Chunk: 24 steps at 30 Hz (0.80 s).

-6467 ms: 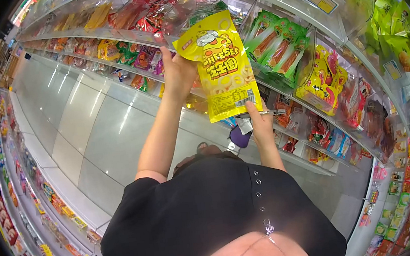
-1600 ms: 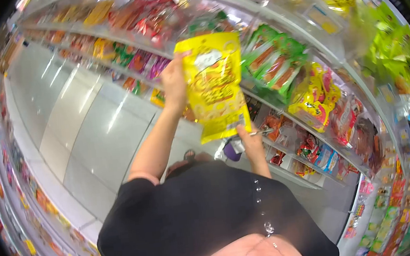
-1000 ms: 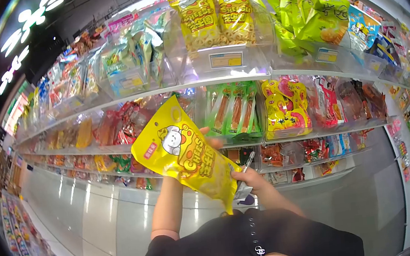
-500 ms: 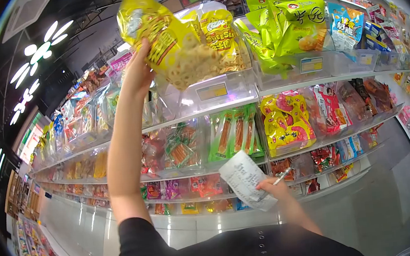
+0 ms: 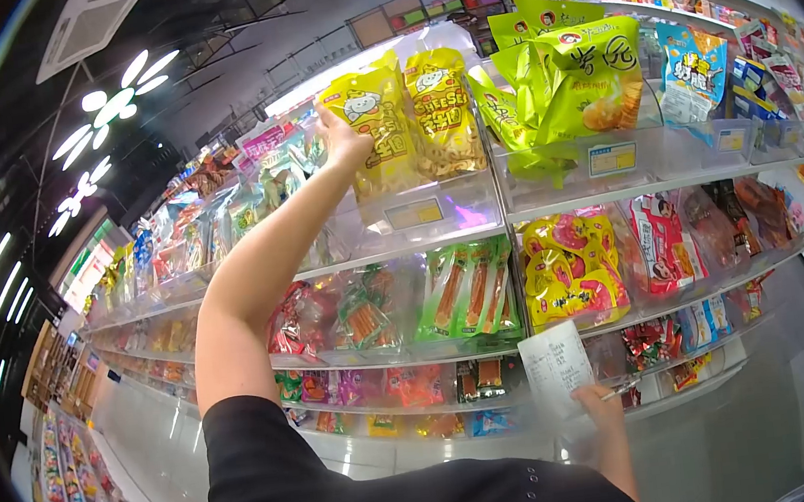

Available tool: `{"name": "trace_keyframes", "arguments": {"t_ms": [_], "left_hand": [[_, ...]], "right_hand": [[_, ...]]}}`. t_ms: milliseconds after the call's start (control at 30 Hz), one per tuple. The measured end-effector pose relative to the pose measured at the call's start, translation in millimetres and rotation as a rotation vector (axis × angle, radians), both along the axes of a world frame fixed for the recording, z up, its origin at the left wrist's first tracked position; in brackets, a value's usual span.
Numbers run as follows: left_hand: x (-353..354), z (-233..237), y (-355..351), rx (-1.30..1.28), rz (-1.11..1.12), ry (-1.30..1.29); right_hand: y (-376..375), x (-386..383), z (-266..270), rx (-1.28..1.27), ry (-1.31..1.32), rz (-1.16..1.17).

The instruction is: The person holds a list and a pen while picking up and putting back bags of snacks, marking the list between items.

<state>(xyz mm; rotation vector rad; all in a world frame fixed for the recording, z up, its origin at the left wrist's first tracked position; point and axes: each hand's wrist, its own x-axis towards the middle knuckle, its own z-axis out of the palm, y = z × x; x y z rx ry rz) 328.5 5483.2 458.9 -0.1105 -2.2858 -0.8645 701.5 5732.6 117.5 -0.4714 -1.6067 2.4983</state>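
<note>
My left hand (image 5: pixel 343 138) is raised to the top shelf and grips the left edge of a yellow cheese-ring snack bag (image 5: pixel 375 126). That bag stands upright in a clear bin (image 5: pixel 437 210), beside a second identical yellow bag (image 5: pixel 443 109). My right hand (image 5: pixel 599 405) is low at the right. It holds a small white paper with handwriting (image 5: pixel 557 369) and a pen (image 5: pixel 622 389).
Green snack bags (image 5: pixel 574 71) fill the bin to the right on the top shelf. Below are green sausage packs (image 5: pixel 465 288) and yellow packs (image 5: pixel 570 268). More shelves run along the left. A grey tiled floor (image 5: pixel 772 418) lies below.
My left hand has lowered the yellow bag from overhead into the top-shelf bin, upright beside the other one. My right hand with the paper and pen has moved right.
</note>
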Motion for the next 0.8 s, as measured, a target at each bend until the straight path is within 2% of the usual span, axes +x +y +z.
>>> {"name": "trace_keyframes", "arguments": {"t_ms": [100,200,300,433,533,567,667,767,800], "left_hand": [[-1.2,24.7,11.5,-0.463,0.243,0.297],[-14.7,52.3,25.5,-0.652,0.066,0.318],[-47.3,68.6,35.7,-0.587,0.075,0.0],[-104.1,64.3,24.8,-0.485,-0.126,-0.217],[-83.8,60.8,20.8,-0.749,-0.142,-0.021],[-85.2,61.0,17.2,-0.672,-0.271,-0.01],[-84.6,64.9,8.7,-0.642,-0.353,-0.03],[-75.3,61.3,18.3,-0.707,-0.151,0.139],[-78.9,60.9,24.5,-0.72,-0.162,0.17]], "right_hand": [[7.4,5.6,-10.7,0.017,-0.051,-0.019],[12.0,7.6,-9.7,0.069,-0.099,-0.053],[18.6,8.6,-21.5,0.026,-0.026,-0.062],[17.5,12.2,-7.3,0.0,-0.032,-0.125],[13.1,16.1,15.2,0.053,-0.059,-0.163],[12.9,15.5,15.9,0.06,-0.057,-0.168],[13.6,16.0,12.5,0.078,-0.062,-0.193],[14.6,11.2,10.4,0.103,-0.074,-0.204],[15.2,10.5,13.5,0.115,-0.074,-0.19]]}}
